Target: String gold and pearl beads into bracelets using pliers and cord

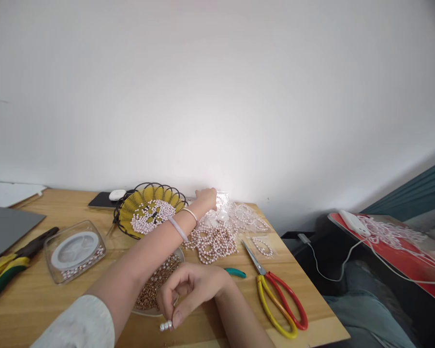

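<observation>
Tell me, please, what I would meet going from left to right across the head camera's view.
Pliers with green-and-yellow handles → clear box → yellow basket → left hand → scissors → red surface.

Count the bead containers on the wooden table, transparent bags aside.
3: a black-rimmed yellow basket at the back, a clear square plastic box at left, and a pale round bowl in front of the basket, partly covered. Others could be hidden.

wall [210, 116] brightest mid-frame, corners dimmer; glare on clear bag [223, 199]; edges stretched.
</observation>
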### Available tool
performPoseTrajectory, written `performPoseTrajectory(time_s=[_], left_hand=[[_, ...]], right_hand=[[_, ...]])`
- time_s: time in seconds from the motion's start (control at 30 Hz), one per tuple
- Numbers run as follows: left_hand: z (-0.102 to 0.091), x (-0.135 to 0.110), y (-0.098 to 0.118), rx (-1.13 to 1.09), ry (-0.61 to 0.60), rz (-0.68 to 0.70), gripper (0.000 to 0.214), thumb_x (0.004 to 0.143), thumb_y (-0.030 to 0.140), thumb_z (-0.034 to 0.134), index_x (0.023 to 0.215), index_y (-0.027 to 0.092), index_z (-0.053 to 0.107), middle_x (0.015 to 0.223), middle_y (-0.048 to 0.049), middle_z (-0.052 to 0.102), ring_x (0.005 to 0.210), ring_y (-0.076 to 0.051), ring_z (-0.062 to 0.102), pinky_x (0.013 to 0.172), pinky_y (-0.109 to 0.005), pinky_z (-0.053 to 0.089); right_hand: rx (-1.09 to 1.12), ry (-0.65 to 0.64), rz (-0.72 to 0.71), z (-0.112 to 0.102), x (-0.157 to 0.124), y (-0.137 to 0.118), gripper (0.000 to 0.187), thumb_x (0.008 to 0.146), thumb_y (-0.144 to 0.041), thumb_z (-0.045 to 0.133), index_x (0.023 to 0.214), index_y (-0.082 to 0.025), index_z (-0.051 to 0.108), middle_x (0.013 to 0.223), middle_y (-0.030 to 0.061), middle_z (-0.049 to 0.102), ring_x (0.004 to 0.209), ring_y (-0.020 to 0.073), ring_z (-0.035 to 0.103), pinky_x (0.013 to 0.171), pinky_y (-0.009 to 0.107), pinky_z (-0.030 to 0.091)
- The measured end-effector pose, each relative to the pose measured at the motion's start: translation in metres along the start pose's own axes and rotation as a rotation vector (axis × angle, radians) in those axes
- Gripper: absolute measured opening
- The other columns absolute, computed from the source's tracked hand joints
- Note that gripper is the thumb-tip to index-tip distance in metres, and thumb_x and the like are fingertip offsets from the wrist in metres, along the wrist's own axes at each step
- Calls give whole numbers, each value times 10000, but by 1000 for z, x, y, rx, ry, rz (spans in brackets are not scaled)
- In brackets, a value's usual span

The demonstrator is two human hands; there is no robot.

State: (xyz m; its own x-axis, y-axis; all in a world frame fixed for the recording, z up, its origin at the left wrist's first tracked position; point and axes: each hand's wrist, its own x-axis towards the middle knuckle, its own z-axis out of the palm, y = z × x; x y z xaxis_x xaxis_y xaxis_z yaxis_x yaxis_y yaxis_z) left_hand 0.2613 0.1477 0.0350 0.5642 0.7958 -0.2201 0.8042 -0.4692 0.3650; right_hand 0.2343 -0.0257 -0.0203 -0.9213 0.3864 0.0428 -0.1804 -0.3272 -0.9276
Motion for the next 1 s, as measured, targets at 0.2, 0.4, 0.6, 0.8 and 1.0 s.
performPoseTrajectory(time_s=[0.2,0.4,0.6,0.8,1.0], left_hand=[[-14,-3,-7,-211,-9,54,359,984,333,664,1299,168,616,1307,-108,643,1106,-274,671,914,-470,591],[-41,-10,-27,-484,-79,81,352,989,339,655,1291,161,621,1300,-104,646,1098,-277,673,911,-471,594],[-79,-36,-59,-744,-60,100,305,1003,316,637,1278,185,630,1308,-112,646,1084,-247,676,912,-451,596],[-149,-110,-154,-928,160,67,261,978,219,667,1231,160,642,1221,-82,671,999,-207,688,843,-370,605],[-170,-189,-264,-1001,321,-172,307,1001,320,639,1270,172,629,1282,-109,654,1062,-244,680,893,-447,599]], right_hand=[[-30,78,8,4,-2,-6,423,682,-444,913,768,-99,684,764,8,668,719,93,617,704,249,473],[-72,122,31,5,-3,-6,434,621,-432,951,735,-120,672,734,-10,660,703,95,601,689,257,458],[-91,161,29,6,-6,-6,442,604,-418,966,713,-128,650,711,-24,634,657,81,573,630,231,440],[-109,164,13,3,-9,0,451,627,-450,950,704,-144,627,688,-38,602,643,80,552,591,220,423],[-120,192,12,3,-8,5,458,637,-475,942,684,-145,627,672,-28,599,609,85,536,554,221,405]])
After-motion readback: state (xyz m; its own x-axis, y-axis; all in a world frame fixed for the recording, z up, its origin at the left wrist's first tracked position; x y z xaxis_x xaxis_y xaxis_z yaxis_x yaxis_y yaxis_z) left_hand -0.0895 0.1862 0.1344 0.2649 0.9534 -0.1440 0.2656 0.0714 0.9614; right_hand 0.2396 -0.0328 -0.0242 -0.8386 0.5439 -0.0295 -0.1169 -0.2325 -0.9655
